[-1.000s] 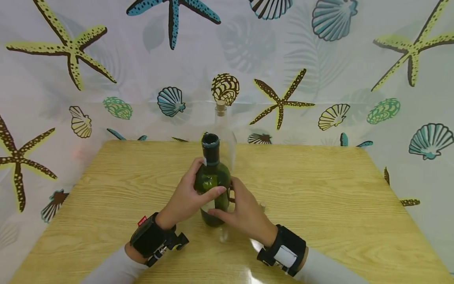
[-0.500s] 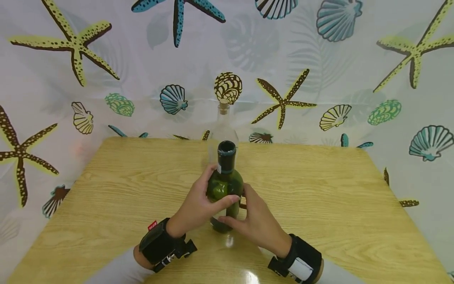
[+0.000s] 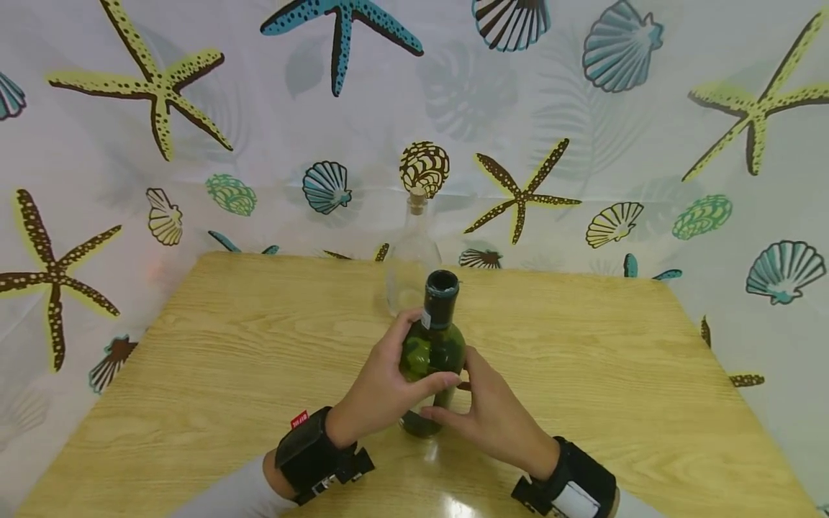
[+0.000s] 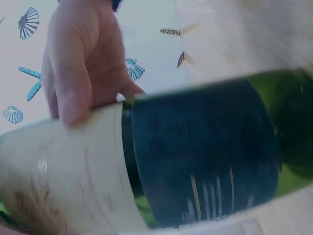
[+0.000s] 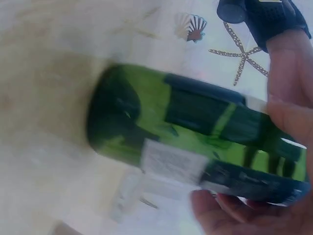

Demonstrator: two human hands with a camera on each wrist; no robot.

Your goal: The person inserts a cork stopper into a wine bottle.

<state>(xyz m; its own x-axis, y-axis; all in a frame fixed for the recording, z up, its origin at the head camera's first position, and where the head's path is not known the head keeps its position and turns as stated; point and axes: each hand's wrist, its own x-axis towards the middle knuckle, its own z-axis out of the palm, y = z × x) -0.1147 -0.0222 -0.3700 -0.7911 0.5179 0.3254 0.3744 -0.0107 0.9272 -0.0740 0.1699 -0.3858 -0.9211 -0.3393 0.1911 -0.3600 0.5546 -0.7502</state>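
Observation:
Both hands hold a green glass wine bottle (image 3: 447, 350) near the table's front, its dark neck up and leaning slightly right. My left hand (image 3: 388, 385) grips the upper body from the left, thumb across the near side. Lower down, my right hand (image 3: 501, 410) holds it from the right. A dark blue label (image 4: 205, 152) and a cream label (image 4: 73, 171) wrap the glass in the left wrist view. The bottle's base (image 5: 105, 112) shows in the right wrist view. Whether the base touches the table I cannot tell.
A clear glass bottle (image 3: 408, 270) with a cork stopper (image 3: 417, 205) stands upright behind the green one. Beneath them lies a wood-grain table (image 3: 272, 338). A white curtain (image 3: 382, 115) printed with starfish and shells hangs behind it.
Both hands have moved right and slightly nearer with the green bottle, keeping their grip. More of the clear bottle behind shows now. The head view has shifted a little.

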